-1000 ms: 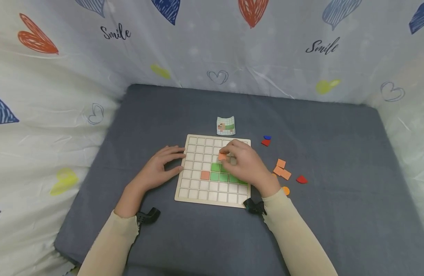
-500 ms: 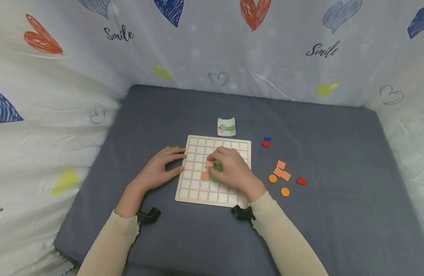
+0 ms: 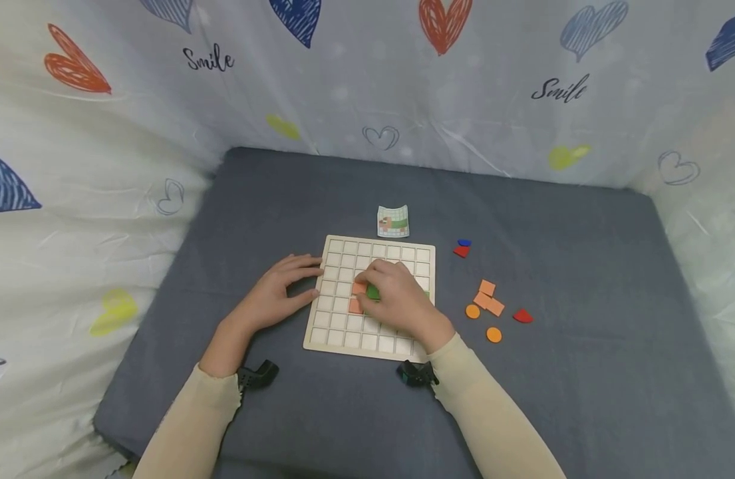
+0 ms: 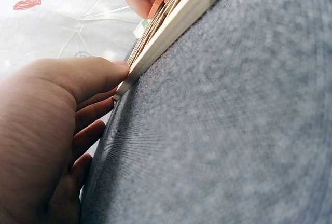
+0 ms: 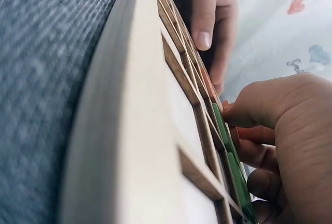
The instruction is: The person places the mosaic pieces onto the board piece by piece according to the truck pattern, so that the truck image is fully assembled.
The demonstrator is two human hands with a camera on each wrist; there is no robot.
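On the table lies a wooden grid board (image 3: 337,326) of square cells. My right hand (image 3: 403,299) is over its middle, thumb and fingertips pinching an orange square tile (image 3: 358,288) low at a cell. Just below it, another orange tile (image 3: 356,306) sits in the grid. A green tile (image 3: 372,291) shows beside the pinched one; the right hand hides most of the other green tiles. In the right wrist view, green tiles (image 5: 238,182) lie in their cells. My left hand (image 3: 274,293) rests with relaxed fingers at the board's left edge, its thumb (image 4: 111,73) touching the wooden side.
Loose orange squares (image 3: 487,288), two orange discs (image 3: 493,334) and a red piece (image 3: 523,316) lie right of the board. Farther back are a blue piece (image 3: 464,243) and a red piece (image 3: 461,251). A small pattern card (image 3: 393,221) lies behind the board.
My right hand has moved left and toward me across the board, bringing the orange tile down to the cell above the other orange one. The left hand has stayed in place.
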